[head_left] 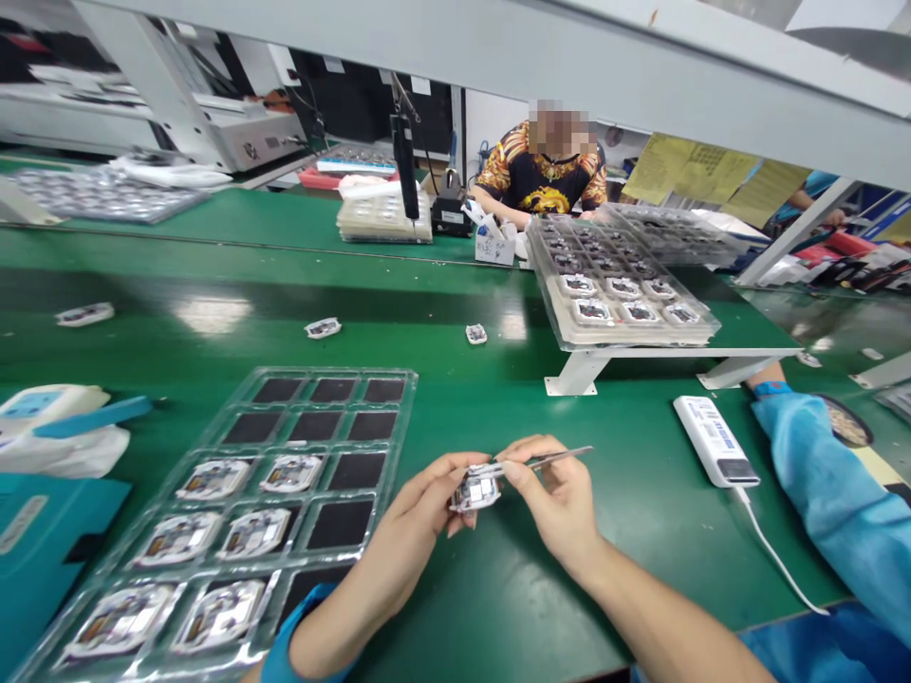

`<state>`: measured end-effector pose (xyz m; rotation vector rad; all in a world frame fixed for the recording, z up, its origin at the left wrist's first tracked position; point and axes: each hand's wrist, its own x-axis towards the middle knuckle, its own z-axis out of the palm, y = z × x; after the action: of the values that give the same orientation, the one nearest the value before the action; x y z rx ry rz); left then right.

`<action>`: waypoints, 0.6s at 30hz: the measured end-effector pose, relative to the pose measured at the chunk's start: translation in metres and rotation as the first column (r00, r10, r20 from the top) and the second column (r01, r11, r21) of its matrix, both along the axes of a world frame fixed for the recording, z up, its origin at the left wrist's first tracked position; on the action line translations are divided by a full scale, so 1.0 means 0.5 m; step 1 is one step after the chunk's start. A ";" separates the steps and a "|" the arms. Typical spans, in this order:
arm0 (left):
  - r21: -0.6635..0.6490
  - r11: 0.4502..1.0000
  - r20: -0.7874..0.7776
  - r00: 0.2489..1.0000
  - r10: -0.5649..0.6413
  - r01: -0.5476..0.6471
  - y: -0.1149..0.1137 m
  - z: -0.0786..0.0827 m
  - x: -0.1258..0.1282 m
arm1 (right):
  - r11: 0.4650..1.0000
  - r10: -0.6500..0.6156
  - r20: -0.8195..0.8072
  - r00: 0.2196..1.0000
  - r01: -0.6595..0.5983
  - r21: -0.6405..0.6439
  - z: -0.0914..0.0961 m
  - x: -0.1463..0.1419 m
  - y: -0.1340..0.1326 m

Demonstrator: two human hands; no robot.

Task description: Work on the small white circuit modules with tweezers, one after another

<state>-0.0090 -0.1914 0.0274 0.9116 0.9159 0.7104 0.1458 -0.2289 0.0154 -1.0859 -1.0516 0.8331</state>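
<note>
Over the green bench (512,588), my left hand (419,503) is closed around a small white device housing (475,490) with electronic parts inside, its fingers along the left side. Thin metal tweezers (567,455) are pinched in my right hand (559,498). Their back end points up and right. The working tips are hard to make out by the housing's top edge, where the right fingers meet it. To the left lies a clear plastic tray (409,403) with black-lined pockets. Several similar housings (256,531) sit in its left and middle columns.
A raised stand (580,372) bears stacked trays of housings (569,337). Loose housings (324,327) lie along the bench's far strip. A white handheld device (715,441) with a cable is at right, near a co-worker's blue sleeve (818,474). Another person (545,180) sits opposite. A teal case (49,560) lies left.
</note>
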 end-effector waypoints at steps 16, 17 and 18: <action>0.034 0.999 -0.029 1.000 -0.003 0.004 0.001 -0.006 -0.001 | 0.985 -0.018 0.195 0.981 -0.015 0.170 -0.006 0.002 0.002; 0.032 0.999 -0.029 1.000 -0.003 0.004 0.001 -0.007 -0.001 | 0.983 -0.025 0.216 0.976 -0.016 0.184 -0.005 0.002 0.001; 0.028 1.000 -0.027 1.000 0.000 0.001 0.001 -0.007 -0.001 | 0.980 -0.033 0.234 0.972 -0.015 0.198 -0.004 0.002 0.001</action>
<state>-0.0095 -0.1909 0.0240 0.9478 0.9313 0.7137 0.1466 -0.2285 0.0135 -1.0350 -1.3001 0.5854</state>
